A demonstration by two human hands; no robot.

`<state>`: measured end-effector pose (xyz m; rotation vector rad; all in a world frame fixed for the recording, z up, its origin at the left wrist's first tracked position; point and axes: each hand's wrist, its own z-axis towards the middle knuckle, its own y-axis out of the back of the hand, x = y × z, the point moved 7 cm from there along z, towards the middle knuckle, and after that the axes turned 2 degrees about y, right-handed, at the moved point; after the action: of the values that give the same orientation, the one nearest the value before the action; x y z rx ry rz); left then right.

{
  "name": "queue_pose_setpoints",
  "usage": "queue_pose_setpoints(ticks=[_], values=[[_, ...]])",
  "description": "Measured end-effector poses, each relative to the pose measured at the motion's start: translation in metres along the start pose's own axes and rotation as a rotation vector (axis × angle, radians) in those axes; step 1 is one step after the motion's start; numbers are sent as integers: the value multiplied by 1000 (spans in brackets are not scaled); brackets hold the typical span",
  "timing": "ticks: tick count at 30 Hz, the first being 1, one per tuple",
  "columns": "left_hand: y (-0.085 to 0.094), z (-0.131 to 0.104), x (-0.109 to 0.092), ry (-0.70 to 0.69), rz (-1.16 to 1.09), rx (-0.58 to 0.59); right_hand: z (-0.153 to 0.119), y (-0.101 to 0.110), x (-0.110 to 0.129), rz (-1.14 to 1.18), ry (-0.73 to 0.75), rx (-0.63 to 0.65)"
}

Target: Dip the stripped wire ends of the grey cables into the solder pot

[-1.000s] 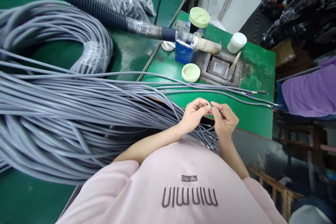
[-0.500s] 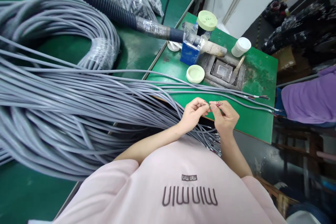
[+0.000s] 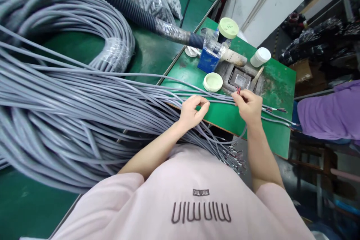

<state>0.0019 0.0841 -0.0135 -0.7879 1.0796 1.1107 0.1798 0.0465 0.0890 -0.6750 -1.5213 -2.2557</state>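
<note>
My right hand (image 3: 249,107) pinches the end of a grey cable, and its red and dark wires (image 3: 238,90) stick out past the fingertips. They point at the near side of a square metal pot (image 3: 240,79) set in a stained block. Below the hand, the grey cable (image 3: 244,134) curves down and back to the left. My left hand (image 3: 194,111) hovers over the bundle of grey cables (image 3: 120,97), thumb and forefinger drawn together in a ring. Nothing shows between them.
Beyond the pot lies a nozzle (image 3: 234,58) on a black corrugated hose (image 3: 135,13), beside a blue box (image 3: 208,60). Around it stand a pale green lid (image 3: 213,82), a green-lidded jar (image 3: 228,28) and a white jar (image 3: 260,57). A person in purple (image 3: 329,112) is at right.
My hands have moved apart. The right carried the wire end forward towards the pot; the left drew back to the left and no longer touches the wires.
</note>
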Motion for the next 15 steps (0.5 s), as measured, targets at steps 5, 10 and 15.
queue_pose_setpoints(ticks=[5,10,15], values=[[-10,4,8,-168,393,120,56,-35,-11,-242,45,216],[-14,-1,10,-214,458,106,79,-72,-27,-526,29,405],[-12,-1,8,-242,444,78,84,-88,-38,-705,-9,485]])
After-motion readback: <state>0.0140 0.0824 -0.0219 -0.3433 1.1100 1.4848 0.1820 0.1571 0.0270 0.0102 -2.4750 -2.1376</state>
